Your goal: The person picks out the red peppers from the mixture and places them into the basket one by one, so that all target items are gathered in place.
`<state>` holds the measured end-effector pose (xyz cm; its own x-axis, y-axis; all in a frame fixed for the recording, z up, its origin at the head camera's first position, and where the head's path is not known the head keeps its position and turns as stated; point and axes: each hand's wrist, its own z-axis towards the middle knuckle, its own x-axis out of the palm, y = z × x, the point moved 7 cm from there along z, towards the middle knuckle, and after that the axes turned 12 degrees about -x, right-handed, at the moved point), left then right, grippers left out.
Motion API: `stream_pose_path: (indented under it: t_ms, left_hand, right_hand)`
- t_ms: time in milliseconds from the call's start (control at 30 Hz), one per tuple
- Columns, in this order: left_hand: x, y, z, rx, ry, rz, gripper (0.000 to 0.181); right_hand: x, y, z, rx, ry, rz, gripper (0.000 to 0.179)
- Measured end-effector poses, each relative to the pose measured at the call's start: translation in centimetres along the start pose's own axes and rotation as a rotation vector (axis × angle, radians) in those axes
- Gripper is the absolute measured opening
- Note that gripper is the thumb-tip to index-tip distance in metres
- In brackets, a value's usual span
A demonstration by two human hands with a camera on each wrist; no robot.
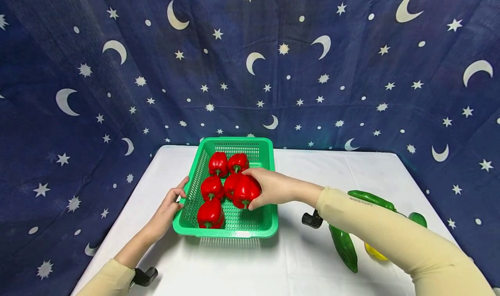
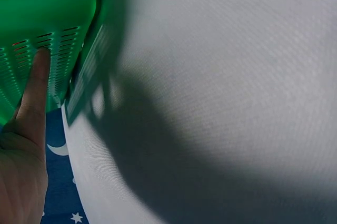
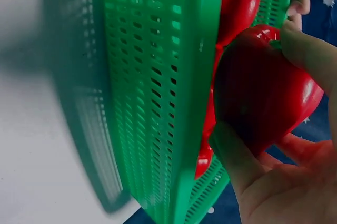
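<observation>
A green plastic basket with slotted walls stands on the white table. Several red bell peppers lie inside it. My right hand grips another red bell pepper over the right part of the basket, fingers and thumb spread around its sides. In the right wrist view this held pepper is above the rim, its green stem near a fingertip. My left hand holds the basket's left rim. One digit of the left hand presses the slotted outer wall in the left wrist view.
Right of the basket, partly behind my right forearm, lie long green peppers, a rounded green item and a yellow item. A dark blue curtain with moons and stars hangs behind the white-covered table.
</observation>
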<state>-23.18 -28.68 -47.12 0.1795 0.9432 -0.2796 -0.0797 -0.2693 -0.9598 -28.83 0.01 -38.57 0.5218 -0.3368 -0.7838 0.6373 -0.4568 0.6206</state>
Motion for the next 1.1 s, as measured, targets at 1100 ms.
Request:
stream_pose_path:
  t_ms: [1100]
  left_hand:
    - [0.0,0.2,0.0,-0.006,-0.001,0.009,0.024]
  right_hand:
    - [4.1,0.5,1.5,-0.033,0.225,-0.153,0.067]
